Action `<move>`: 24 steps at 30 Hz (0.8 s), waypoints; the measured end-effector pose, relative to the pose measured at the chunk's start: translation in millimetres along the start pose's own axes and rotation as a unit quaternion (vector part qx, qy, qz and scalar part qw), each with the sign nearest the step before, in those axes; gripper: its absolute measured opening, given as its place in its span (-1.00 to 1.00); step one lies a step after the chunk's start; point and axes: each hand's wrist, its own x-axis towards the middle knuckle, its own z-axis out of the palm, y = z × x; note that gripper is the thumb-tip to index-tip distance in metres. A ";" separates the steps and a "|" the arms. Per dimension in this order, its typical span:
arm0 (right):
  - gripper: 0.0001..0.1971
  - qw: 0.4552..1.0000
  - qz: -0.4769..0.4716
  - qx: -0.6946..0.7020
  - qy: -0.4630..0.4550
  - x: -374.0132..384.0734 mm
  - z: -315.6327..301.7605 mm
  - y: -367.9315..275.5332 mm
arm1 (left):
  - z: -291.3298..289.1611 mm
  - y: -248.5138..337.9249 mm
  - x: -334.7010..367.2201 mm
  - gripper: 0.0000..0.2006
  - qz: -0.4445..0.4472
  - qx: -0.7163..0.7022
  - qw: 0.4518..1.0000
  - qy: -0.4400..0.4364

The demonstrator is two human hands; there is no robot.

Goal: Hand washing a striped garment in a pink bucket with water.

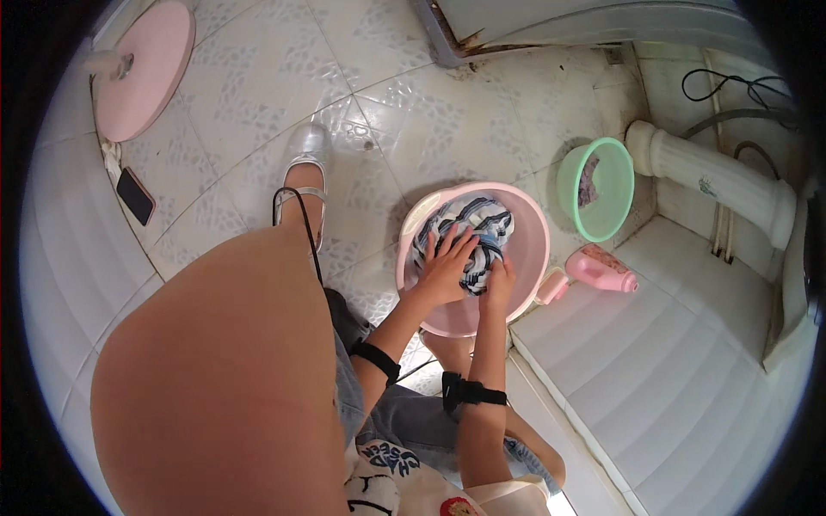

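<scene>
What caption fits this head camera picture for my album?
Both hands, left hand and right hand, press a striped cloth in a pink basin beside a green basin.

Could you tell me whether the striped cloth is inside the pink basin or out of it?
Inside: the striped cloth lies bunched within the pink basin, both hands pressing on it.

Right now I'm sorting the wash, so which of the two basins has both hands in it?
The pink basin: both the left hand and right hand press the striped cloth inside it. The green basin sits untouched beside it.
</scene>
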 end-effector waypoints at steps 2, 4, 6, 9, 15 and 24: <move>-0.79 0.999 0.035 0.018 -0.014 -7.6 0.9 -17.5 | -4.1 6.7 1.8 -0.06 0.009 -0.026 1.000 0.005; -0.83 0.994 0.088 0.037 -0.046 -23.9 11.7 -40.9 | -12.0 11.1 1.1 -0.03 0.036 -0.037 0.998 0.042; -0.84 0.991 0.099 0.047 -0.071 -29.7 7.9 -58.9 | -18.3 19.5 5.1 -0.03 0.068 -0.050 0.996 0.017; -0.85 0.987 0.094 0.066 -0.115 -23.8 -2.1 -70.0 | -17.6 21.7 11.9 -0.15 0.111 -0.065 0.992 0.003; -0.48 0.996 -0.033 0.032 -0.081 -23.2 8.8 -63.8 | 3.0 -6.8 10.2 -0.52 -0.199 -0.393 0.898 0.005; -0.27 0.935 -0.189 -0.240 -0.180 -30.4 61.8 -66.3 | 21.6 -17.5 14.0 -0.53 -0.120 -0.150 0.981 0.036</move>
